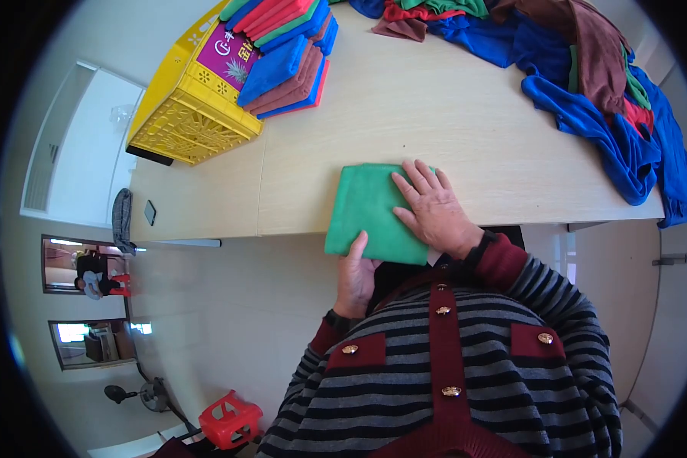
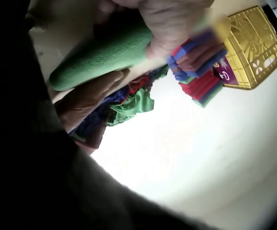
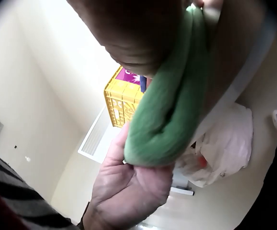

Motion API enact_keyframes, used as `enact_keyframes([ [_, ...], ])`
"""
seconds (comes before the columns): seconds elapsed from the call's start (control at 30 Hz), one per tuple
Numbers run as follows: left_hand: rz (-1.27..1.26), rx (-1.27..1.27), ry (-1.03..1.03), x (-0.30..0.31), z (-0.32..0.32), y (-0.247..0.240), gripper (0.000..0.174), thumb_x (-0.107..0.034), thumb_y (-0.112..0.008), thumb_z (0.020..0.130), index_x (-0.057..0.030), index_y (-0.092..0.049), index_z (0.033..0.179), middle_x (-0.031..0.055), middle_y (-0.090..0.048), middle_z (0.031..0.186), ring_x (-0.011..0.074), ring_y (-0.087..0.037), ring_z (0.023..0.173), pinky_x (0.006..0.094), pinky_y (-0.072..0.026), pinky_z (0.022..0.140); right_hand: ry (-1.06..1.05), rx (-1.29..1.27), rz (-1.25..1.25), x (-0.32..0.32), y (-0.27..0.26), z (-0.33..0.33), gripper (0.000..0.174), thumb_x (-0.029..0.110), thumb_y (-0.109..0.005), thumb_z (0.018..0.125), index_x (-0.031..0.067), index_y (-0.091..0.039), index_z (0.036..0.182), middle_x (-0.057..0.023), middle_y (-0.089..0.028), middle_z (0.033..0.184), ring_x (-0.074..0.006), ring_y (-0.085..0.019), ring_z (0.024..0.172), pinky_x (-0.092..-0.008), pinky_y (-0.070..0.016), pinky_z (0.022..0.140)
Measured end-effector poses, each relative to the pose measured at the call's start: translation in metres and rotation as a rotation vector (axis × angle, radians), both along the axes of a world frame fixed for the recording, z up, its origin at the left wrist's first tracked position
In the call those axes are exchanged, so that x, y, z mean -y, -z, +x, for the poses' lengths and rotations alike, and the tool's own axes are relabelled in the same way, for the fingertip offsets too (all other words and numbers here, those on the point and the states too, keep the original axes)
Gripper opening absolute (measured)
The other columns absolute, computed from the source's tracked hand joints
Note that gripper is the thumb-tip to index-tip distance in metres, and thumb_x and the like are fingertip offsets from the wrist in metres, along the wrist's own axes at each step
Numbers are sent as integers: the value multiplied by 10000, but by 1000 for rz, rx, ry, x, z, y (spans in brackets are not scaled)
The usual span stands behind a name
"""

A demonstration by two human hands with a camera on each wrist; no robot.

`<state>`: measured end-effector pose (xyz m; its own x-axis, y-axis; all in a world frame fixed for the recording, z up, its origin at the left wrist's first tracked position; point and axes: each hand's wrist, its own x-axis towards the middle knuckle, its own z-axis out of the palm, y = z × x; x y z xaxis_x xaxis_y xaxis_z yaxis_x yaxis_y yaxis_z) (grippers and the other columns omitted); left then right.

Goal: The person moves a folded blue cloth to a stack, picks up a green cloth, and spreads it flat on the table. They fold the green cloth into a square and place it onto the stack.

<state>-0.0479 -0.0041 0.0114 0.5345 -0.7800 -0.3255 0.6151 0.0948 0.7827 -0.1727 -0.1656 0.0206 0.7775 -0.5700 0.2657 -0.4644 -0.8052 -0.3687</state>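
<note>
A green towel, folded into a thick square, lies at the table's front edge with its near part jutting past it. My left hand grips the near edge, thumb on top and the other fingers underneath. Across the towel's right side my right hand rests palm down, fingers fairly straight. The right wrist view shows the rounded fold of the towel sitting in my left hand. In the left wrist view the towel appears edge-on.
A yellow plastic crate stands at the table's back left, beside stacks of folded towels in blue, brown, red and green. Loose, crumpled cloths are heaped along the right side. A phone lies near the left end. A red stool stands on the floor.
</note>
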Motion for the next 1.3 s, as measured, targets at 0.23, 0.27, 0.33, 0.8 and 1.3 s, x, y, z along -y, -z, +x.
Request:
enact_keyframes([
  [0.23, -7, 35, -97, 21, 81, -81, 508, -223, -633, 948, -57, -478, 1402, 89, -582, 1342, 228, -554, 1233, 415, -451, 1044, 49, 74, 24, 29, 7, -62, 544, 264, -559, 956, 17, -455, 1430, -194, -442, 1487, -360, -361, 1420, -487, -235, 1194],
  [0.27, -24, 86, -133, 34, 94, -100, 504, -223, -636, 947, -55, -483, 1397, 91, -581, 1341, 233, -550, 1233, 416, -448, 1049, 68, 43, -1, 30, 6, -70, 537, 253, -562, 950, 15, -465, 1422, -184, -445, 1487, -354, -361, 1422, -486, -232, 1195],
  [0.33, -120, 192, -127, 63, 140, -124, 493, -220, -640, 944, -47, -492, 1381, 98, -579, 1342, 236, -549, 1236, 420, -444, 1058, 92, 16, -31, 30, 3, -74, 531, 243, -565, 943, 14, -476, 1413, -175, -448, 1488, -348, -361, 1423, -486, -229, 1196],
  [0.8, -205, -7, -121, 264, 370, -105, 334, -181, -637, 939, -20, -558, 1220, 110, -611, 1255, 250, -581, 1195, 431, -519, 983, 218, -41, 6, 28, -1, -67, 589, 284, -591, 900, 13, -484, 1412, -174, -428, 1509, -339, -325, 1448, -466, -224, 1203],
  [1.3, -53, 211, -18, 196, 287, -76, 327, -200, -636, 959, 10, -522, 1183, 152, -594, 1196, 260, -593, 1139, 401, -509, 1019, 200, 30, 13, 28, 5, -77, 579, 300, -579, 920, -21, -490, 1393, -178, -429, 1501, -345, -330, 1441, -463, -249, 1195],
])
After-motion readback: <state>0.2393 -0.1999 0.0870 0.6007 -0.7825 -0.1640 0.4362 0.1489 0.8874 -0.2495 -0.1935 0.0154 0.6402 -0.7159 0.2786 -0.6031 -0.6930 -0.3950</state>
